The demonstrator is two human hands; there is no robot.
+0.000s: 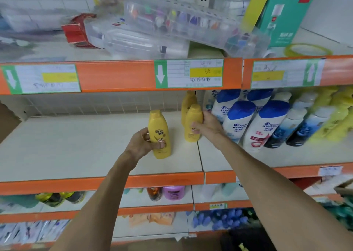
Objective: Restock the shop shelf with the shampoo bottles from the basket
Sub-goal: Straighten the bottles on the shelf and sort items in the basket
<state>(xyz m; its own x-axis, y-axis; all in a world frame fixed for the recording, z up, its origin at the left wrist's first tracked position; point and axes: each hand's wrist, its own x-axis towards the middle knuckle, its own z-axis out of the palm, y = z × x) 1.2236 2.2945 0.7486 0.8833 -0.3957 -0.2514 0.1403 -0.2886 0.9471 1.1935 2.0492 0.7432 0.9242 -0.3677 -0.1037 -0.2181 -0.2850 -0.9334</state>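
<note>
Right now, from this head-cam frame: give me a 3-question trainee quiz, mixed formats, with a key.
1. True or false: the left hand grips the left yellow bottle and the right hand grips the right yellow bottle.
2. Just right of the right hand stand: A) white bottles with blue caps; B) purple jars; C) cardboard boxes.
3. Fill in: the shelf edge below the hands is coloured ___.
Key: 1 true; 2 A; 3 orange.
</note>
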